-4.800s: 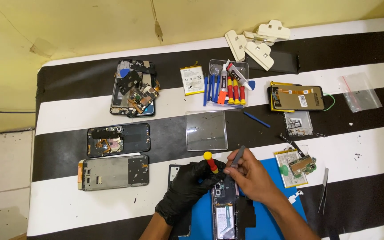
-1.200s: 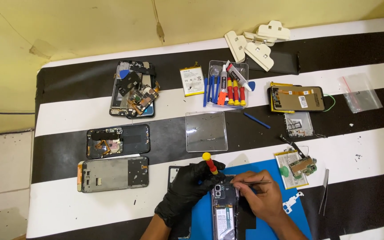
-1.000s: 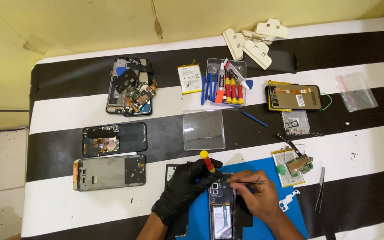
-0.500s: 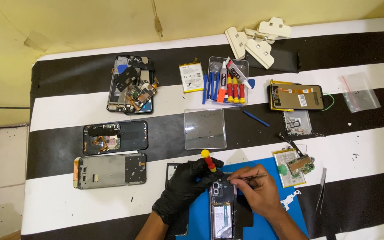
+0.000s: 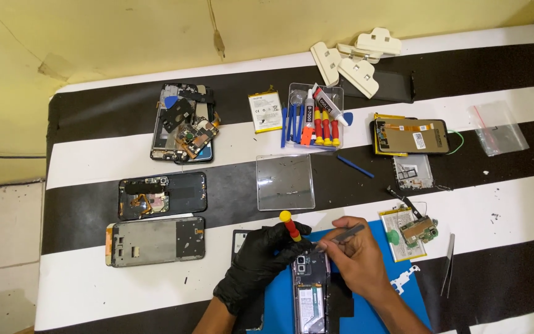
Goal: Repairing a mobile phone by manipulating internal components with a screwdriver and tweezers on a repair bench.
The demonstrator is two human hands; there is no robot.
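Note:
An opened phone [image 5: 309,287] lies lengthwise on a blue mat [image 5: 279,303] at the near edge, its inner boards showing. My left hand [image 5: 258,263], in a black glove, holds a small screwdriver [image 5: 290,226] with a red shaft and yellow cap, tip down at the phone's top end. My right hand [image 5: 352,260] is bare and pinches grey tweezers [image 5: 341,236] whose tips point at the phone's top right corner. Both hands meet over the camera end of the phone.
On the black and white striped cloth lie two phone frames [image 5: 156,240], a pile of phone parts [image 5: 183,124], a battery [image 5: 265,111], a clear tray of tools [image 5: 315,114], a clear square lid [image 5: 285,182], a screen [image 5: 410,136], white clamps [image 5: 353,59], a circuit board [image 5: 418,227] and spare tweezers [image 5: 448,265].
My right hand drew in from the right and brought the tweezers to the phone's top end. My left hand stays on the screwdriver in nearly the same place.

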